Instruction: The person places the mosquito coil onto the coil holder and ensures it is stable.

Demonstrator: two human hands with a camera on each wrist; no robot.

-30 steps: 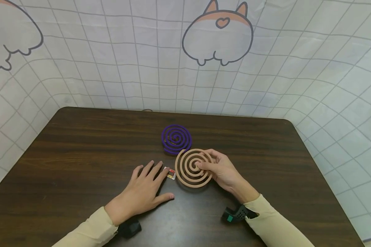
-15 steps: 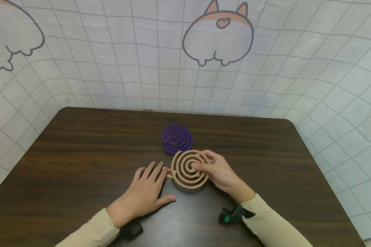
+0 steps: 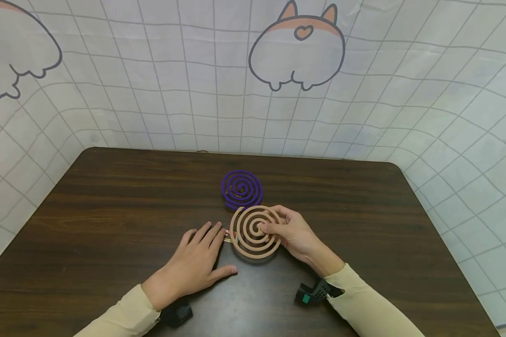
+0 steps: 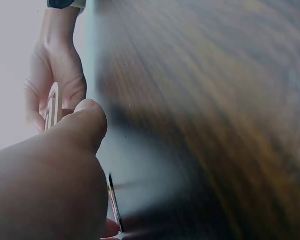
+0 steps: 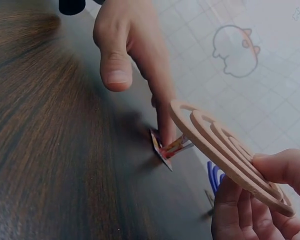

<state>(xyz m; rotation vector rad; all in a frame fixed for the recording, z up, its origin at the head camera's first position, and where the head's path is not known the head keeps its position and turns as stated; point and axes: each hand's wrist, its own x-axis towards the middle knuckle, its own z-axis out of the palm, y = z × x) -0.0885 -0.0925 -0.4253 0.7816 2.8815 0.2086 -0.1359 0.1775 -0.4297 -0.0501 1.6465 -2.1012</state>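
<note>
My right hand [image 3: 293, 234] pinches a tan mosquito coil [image 3: 255, 255] between thumb and fingers and holds it above the table, tilted in the right wrist view. Beneath its left edge sits a small printed metal coil stand [image 5: 162, 154], with a narrow prong rising from its base toward the coil. Whether prong and coil touch, I cannot tell. My left hand [image 3: 189, 264] lies palm down with fingers spread, a fingertip on the stand's left end. Behind the tan coil, a purple mosquito coil [image 3: 242, 174] rests, with gold-coloured bits showing through its gaps.
The dark wood-grain table [image 3: 109, 210] runs back to a white grid-patterned curtain [image 3: 164, 93]. Each wrist wears a black camera, the right wrist camera [image 3: 309, 292] bearing a green mark. The purple coil stands close behind the tan one.
My right hand has carried the tan coil left and slightly toward me, so it now covers more of the stand. The left hand has stayed nearly still.
</note>
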